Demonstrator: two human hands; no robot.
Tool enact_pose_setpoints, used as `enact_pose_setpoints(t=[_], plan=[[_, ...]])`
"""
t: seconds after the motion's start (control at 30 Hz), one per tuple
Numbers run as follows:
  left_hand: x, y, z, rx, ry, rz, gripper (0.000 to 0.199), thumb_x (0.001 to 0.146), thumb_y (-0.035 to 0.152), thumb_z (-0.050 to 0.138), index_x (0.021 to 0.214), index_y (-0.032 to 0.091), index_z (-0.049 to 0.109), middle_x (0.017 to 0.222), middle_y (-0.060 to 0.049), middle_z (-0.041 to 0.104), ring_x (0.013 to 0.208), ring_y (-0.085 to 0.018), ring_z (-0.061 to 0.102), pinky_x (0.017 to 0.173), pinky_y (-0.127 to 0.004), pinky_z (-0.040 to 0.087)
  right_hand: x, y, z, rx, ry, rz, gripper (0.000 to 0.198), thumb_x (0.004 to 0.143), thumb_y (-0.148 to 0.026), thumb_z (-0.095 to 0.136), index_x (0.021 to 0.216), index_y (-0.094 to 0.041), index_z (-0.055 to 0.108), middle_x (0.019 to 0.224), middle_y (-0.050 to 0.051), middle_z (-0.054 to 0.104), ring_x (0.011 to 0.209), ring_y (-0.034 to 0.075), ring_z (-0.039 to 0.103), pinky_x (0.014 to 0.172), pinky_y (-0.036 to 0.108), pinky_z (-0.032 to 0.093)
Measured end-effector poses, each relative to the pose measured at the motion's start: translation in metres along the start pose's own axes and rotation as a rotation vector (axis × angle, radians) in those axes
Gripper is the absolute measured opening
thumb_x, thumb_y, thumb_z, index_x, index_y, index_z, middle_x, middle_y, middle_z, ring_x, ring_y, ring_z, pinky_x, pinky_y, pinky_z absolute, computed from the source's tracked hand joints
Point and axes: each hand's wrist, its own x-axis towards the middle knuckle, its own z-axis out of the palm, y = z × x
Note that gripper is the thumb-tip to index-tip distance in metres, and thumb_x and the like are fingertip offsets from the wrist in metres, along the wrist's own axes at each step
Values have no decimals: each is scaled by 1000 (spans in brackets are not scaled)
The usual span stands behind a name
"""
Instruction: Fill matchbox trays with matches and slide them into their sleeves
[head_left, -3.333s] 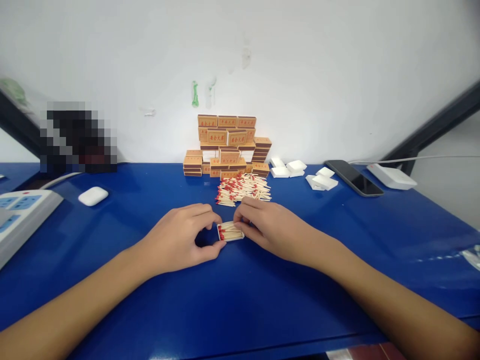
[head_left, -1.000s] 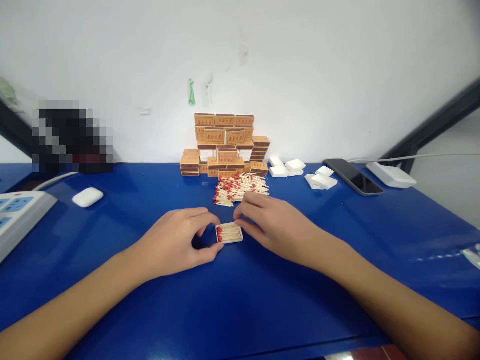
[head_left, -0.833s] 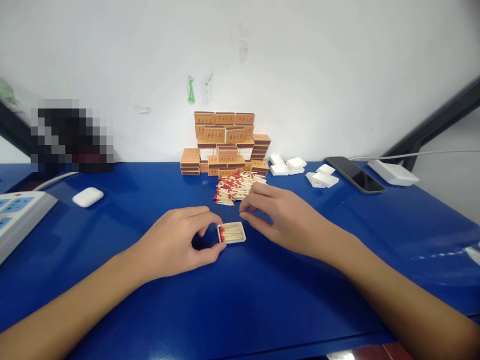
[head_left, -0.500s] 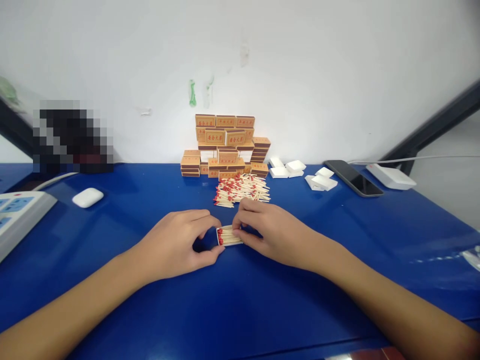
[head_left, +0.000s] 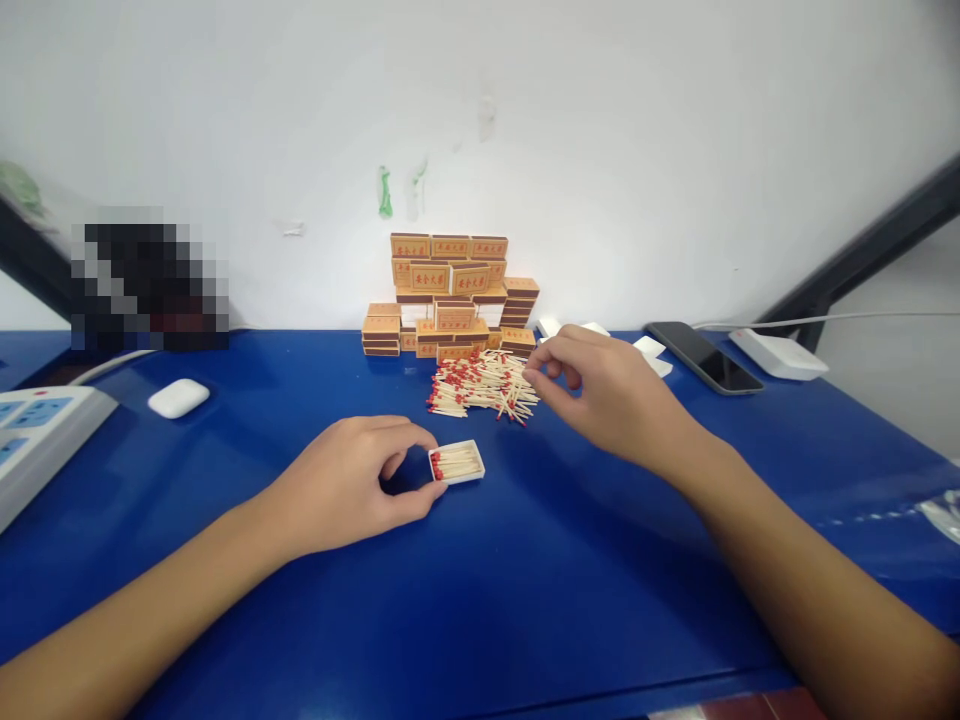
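Observation:
A white matchbox tray (head_left: 481,462) lies on the blue tabletop with a layer of red-tipped matches (head_left: 459,461) inside, heads toward the left. My left hand (head_left: 367,480) grips the tray's left end between thumb and forefinger. At the right edge of a loose heap of matches (head_left: 480,383), my right hand (head_left: 600,395) has its thumb and forefinger pressed together. Whatever that pinch holds, if anything, is too small to make out. Behind the heap stand stacked orange matchboxes (head_left: 431,279) with red lettering.
White empty trays (head_left: 651,350), partly hidden by my right hand, lie at the back right. Further right are a black phone (head_left: 705,357) and a white box (head_left: 780,354) with a cable. On the left sit a white earbud case (head_left: 178,398) and a power strip (head_left: 56,440).
My right hand has moved from over the tray, up and right to the heap's right edge. Some matches there now lie at a different angle. My left hand stays on the tray.

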Motion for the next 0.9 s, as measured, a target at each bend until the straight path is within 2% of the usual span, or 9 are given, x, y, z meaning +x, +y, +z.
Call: enact_pose_setpoints(t=[0.13, 0.27, 0.33, 0.43, 0.57, 0.9], plan=[[-1, 0, 0, 15, -6, 6, 23, 91, 38, 70, 109, 24, 75, 68, 6, 53, 58, -10, 49, 57, -25, 36, -3, 13, 12, -50, -135, 13, 12, 99, -20, 56, 98, -18, 67, 95, 8, 62, 82, 21, 59, 72, 33, 43], [0, 0, -1, 55, -2, 30, 25, 93, 38, 67, 112, 24, 74, 70, 5, 55, 59, -10, 51, 57, -25, 37, -5, 13, 19, 45, -246, -62, 28, 101, -12, 48, 119, -20, 67, 109, 9, 58, 78, 17, 58, 75, 31, 46], [0, 0, -2, 80, 10, 43, 24, 93, 37, 66, 112, 23, 74, 72, 4, 56, 60, -11, 53, 58, -25, 37, -5, 11, 19, 94, -288, -100, 33, 103, -11, 43, 123, -20, 68, 111, 9, 57, 81, 17, 59, 77, 31, 47], [0, 1, -1, 101, -3, 46, 24, 94, 36, 65, 112, 23, 74, 73, 4, 58, 60, -11, 54, 57, -25, 37, -4, 10, 19, 119, -315, -144, 36, 106, -13, 39, 120, -20, 72, 113, 11, 57, 90, 19, 61, 80, 32, 48], [0, 2, 0, 117, -13, 52, 25, 94, 37, 65, 112, 22, 74, 73, 3, 59, 60, -12, 54, 57, -25, 38, -4, 16, 21, 102, -310, -145, 28, 104, -16, 48, 114, -20, 74, 113, 10, 58, 89, 19, 62, 80, 32, 49], [1, 2, -2, 128, -7, 57, 25, 94, 37, 64, 111, 22, 74, 73, 3, 60, 59, -12, 55, 57, -25, 38, -3, 18, 21, 74, -314, -110, 14, 102, -16, 53, 102, -17, 67, 105, 10, 62, 90, 21, 63, 80, 33, 49]])
